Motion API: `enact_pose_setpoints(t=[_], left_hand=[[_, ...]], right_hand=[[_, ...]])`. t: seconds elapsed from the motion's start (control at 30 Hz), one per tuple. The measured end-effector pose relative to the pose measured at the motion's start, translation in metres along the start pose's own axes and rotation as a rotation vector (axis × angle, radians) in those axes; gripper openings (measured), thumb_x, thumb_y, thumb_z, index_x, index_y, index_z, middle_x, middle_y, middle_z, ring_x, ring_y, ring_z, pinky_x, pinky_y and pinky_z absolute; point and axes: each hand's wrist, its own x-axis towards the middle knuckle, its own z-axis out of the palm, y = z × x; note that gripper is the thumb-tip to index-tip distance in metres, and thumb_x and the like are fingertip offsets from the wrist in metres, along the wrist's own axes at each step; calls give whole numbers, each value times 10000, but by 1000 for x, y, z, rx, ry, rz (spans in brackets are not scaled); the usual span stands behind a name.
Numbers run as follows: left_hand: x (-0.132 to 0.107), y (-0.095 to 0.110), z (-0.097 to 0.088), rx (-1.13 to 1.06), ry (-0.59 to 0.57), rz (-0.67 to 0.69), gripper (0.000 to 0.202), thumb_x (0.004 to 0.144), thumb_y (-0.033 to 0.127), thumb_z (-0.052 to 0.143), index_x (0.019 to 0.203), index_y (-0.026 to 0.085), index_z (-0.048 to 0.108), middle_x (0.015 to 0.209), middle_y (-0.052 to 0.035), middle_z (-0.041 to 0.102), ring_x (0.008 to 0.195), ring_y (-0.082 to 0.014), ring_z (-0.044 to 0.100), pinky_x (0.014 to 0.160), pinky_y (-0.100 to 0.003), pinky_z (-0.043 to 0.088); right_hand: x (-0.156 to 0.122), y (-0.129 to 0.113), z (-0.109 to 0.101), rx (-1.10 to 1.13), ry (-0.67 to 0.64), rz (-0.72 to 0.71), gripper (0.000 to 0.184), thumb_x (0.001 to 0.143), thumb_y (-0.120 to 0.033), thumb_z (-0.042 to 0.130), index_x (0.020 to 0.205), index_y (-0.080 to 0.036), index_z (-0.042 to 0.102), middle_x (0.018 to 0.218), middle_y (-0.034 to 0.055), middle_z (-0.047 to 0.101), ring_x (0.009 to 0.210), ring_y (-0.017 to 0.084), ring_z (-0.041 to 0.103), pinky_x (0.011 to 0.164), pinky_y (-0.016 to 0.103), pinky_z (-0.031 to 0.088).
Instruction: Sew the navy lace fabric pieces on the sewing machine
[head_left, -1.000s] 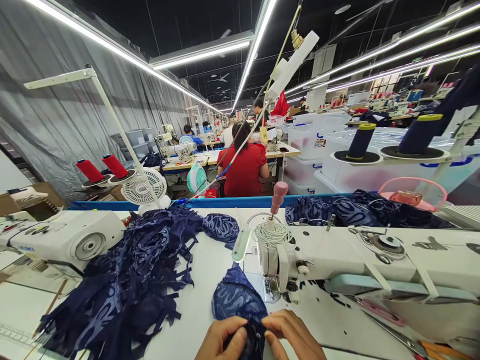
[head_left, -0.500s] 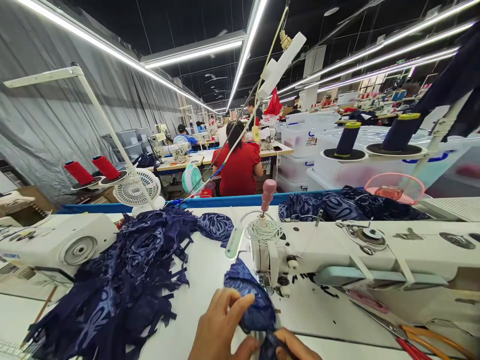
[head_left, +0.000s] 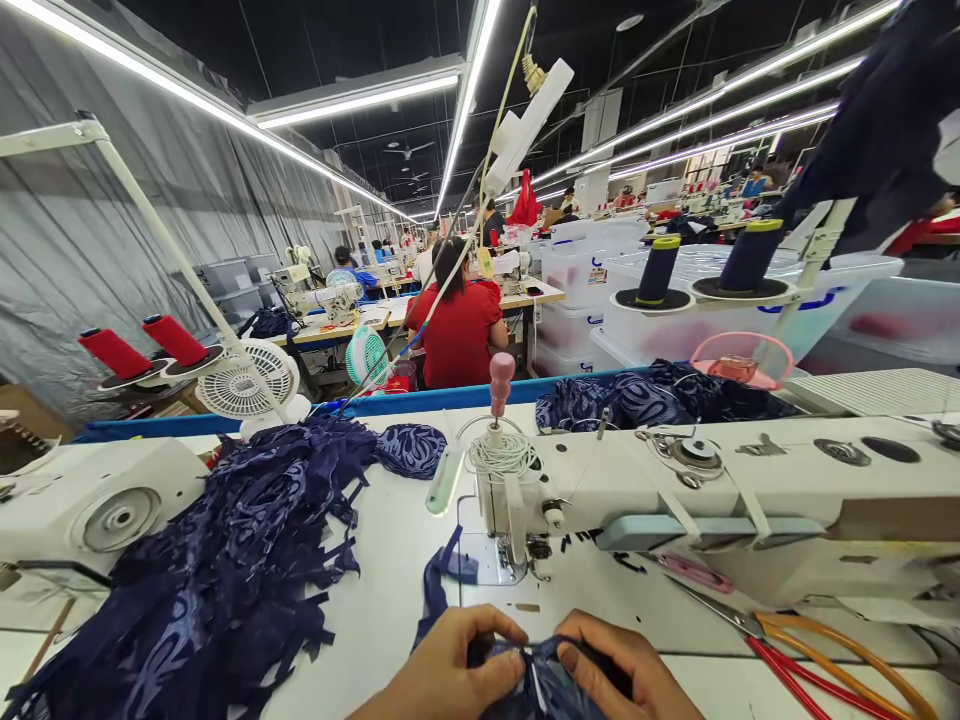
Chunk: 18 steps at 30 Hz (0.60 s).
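Both my hands grip one navy patterned fabric piece (head_left: 541, 690) close to the table's front edge. My left hand (head_left: 465, 660) pinches its left side between thumb and fingers. Opposite it, my right hand (head_left: 619, 665) pinches the right side, and the two thumbs are close together. A narrow navy strip (head_left: 433, 585) trails from behind my left hand toward the sewing machine (head_left: 517, 500). The fabric is in front of the machine's needle area, apart from it. Its lower part runs out of the picture.
A heap of navy fabric pieces (head_left: 225, 560) covers the table at left, beside another machine (head_left: 112, 510). Orange-handled scissors (head_left: 810, 640) lie at right. More navy pieces (head_left: 645, 395) sit behind the machine. A person in red (head_left: 457, 330) sits ahead, facing away.
The fabric has come away from the machine's needle area toward me. My hands now hold it side by side, and a strip shows on the table. The view has shifted right.
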Motion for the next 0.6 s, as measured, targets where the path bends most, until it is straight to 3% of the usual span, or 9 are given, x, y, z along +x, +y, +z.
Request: enact_pose_setpoints(t=[0.1,0.23,0.4,0.6], left_hand=[[5,-12,2,-219,-39,-68,568,692,571,775,1059,143,707,928,-41,626,827,-172,531,757,-274,400],[12,-30,4,-349,-72,-62,554,673,555,828,993,118,713,819,-21,607,725,-126,497,695,-246,370],[13,-41,8,-311,-15,-71,537,690,555,815,988,128,686,803,-9,578,741,-135,506,693,-240,378],[9,-46,10,-165,77,-48,285,783,405,704,920,155,694,869,-19,587,818,-165,525,741,-259,392]], right_hand=[[1,3,2,-58,-1,-33,355,956,-539,495,824,-236,623,766,-7,623,738,179,578,660,246,416],[1,5,2,-97,5,-66,345,984,-495,457,815,-238,615,767,-14,635,736,169,595,681,249,413],[2,4,-1,-127,-23,-75,347,1000,-467,437,802,-224,585,762,-21,620,728,151,593,681,240,405],[2,7,2,-180,-40,-82,333,1015,-449,420,815,-223,562,785,-24,620,742,141,590,684,236,401]])
